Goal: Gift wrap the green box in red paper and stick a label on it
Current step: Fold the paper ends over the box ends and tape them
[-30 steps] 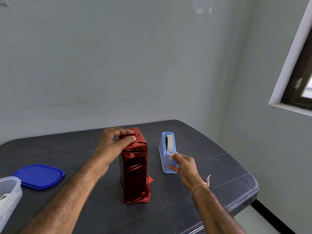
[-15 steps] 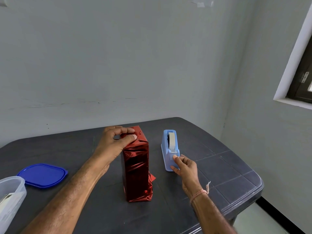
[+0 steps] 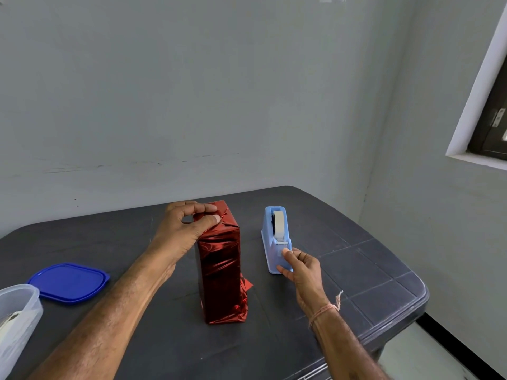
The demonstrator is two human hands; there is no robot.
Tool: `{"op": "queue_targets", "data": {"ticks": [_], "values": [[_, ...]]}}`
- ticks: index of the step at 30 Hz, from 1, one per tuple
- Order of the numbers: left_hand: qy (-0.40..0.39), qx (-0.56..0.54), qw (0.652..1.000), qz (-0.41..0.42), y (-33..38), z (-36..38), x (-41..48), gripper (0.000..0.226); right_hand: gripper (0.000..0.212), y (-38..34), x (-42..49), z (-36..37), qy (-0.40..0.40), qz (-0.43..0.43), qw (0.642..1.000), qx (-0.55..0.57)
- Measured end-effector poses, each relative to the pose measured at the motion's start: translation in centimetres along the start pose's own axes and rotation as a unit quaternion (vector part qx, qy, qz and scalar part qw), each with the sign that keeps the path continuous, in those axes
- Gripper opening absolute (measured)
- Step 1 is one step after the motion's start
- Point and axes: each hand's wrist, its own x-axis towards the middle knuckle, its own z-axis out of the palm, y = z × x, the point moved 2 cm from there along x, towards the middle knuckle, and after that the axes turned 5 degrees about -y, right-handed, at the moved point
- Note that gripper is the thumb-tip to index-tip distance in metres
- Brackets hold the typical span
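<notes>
One red-wrapped box [image 3: 219,264] upright on dark table [image 3: 370,270]. Left hand [image 3: 186,229]: fingers and thumb curled, clamping folded paper on box top. One blue tape dispenser [image 3: 275,242] right of box, holding one tape [image 3: 279,224] roll. Right hand [image 3: 301,270]: thumb and forefinger pinch tape end at dispenser's near tip. One blue lid [image 3: 68,282] and one clear container [image 3: 16,319] left of box

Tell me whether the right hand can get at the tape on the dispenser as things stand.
Probably yes: the right hand grips the blue tape dispenser just below the tape roll, nothing between; the left hand holds the red-wrapped box.
</notes>
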Motion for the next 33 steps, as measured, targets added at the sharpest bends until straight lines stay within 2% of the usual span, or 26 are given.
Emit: {"op": "queue_targets", "data": {"ticks": [5, 8, 11, 15, 17, 21, 24, 26, 28, 33], "values": [[0.004, 0.001, 1.000, 0.007, 0.1, 0.1, -0.1, 0.019, 0.022, 0.9, 0.5, -0.1, 0.013, 0.005, 1.000, -0.016], [0.005, -0.001, 1.000, 0.005, 0.0, 0.0, 0.0, 0.019, 0.019, 1.8, 0.2, -0.1, 0.061, -0.016, 0.992, -0.111], [0.001, -0.003, 1.000, 0.005, 0.0, 0.2, -0.1, 0.018, 0.019, 1.9, -0.1, -0.6, 0.068, 0.015, 0.996, -0.054], [0.007, -0.011, 1.000, -0.001, 0.3, 0.3, -0.4, 0.018, 0.019, 0.2, -2.2, -1.0, 0.037, 0.051, 0.998, -0.032], [0.006, -0.009, 1.000, 0.001, 0.4, 0.2, -0.4, 0.017, 0.020, -1.7, -3.3, -0.6, 0.005, 0.030, 0.997, -0.065], [-0.004, -0.006, 1.000, -0.006, 0.5, 0.2, -0.6, 0.018, 0.029, -7.9, -4.3, 2.1, -0.115, -0.032, 0.987, -0.106], [-0.009, 0.001, 1.000, -0.003, 0.9, 0.0, -0.6, 0.019, 0.040, -12.9, -4.4, 5.2, -0.226, -0.071, 0.955, -0.177], [-0.014, 0.008, 1.000, -0.003, 1.1, -0.1, -0.5, 0.020, 0.025, -15.6, -4.1, 7.3, -0.298, -0.090, 0.922, -0.231], [-0.018, 0.017, 1.000, -0.003, 1.1, -0.2, -0.4, 0.019, 0.022, -17.8, -3.2, 9.2, -0.359, -0.106, 0.876, -0.305], [-0.010, 0.010, 1.000, -0.013, 0.8, -0.2, -0.2, 0.020, 0.041, -20.8, 0.2, 13.0, -0.414, -0.096, 0.746, -0.512]]}}
